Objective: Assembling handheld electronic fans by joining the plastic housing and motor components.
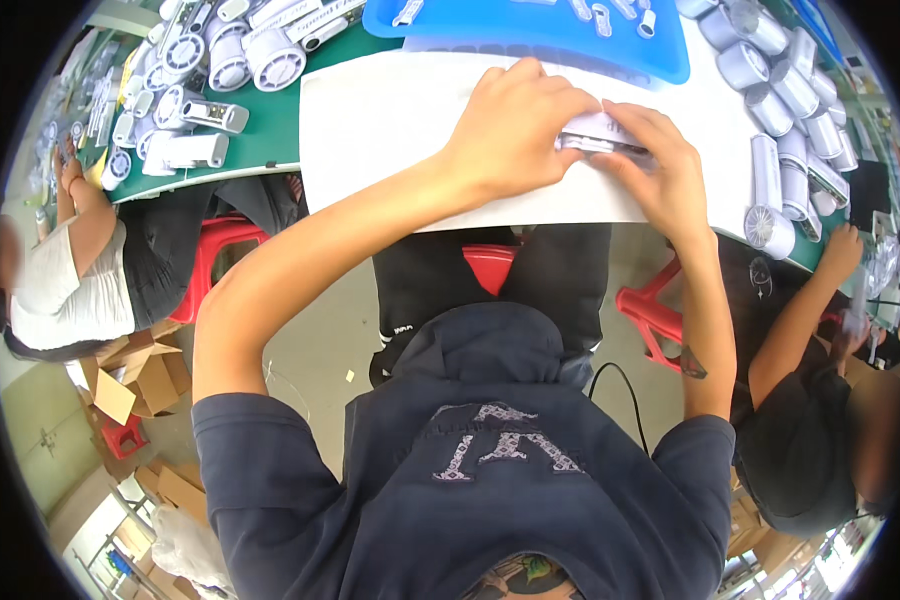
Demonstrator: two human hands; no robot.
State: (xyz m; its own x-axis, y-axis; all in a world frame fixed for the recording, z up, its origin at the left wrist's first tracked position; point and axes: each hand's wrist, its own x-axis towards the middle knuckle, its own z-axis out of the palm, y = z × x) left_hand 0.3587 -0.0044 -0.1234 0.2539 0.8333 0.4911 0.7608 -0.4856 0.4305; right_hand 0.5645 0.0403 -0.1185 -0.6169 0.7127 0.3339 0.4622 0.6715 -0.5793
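Note:
Above the white sheet (370, 140) on the table, a small white plastic housing part (592, 128) is held between both my hands. It has an opening along its near side with small pieces showing in it. My left hand (515, 130) pinches its left end, thumb below and fingers over the top. My right hand (662, 165) closes on the right end, its thumb and fingertips on the edges. The fingers hide much of the part, so its full shape cannot be made out.
A blue tray (530, 48) with small clear and white pieces stands beyond my hands. White cylindrical housings (228, 60) crowd the green table (260, 125) at the left; more cylinders (792, 92) pile up at the right. People (80, 260) sit at both sides.

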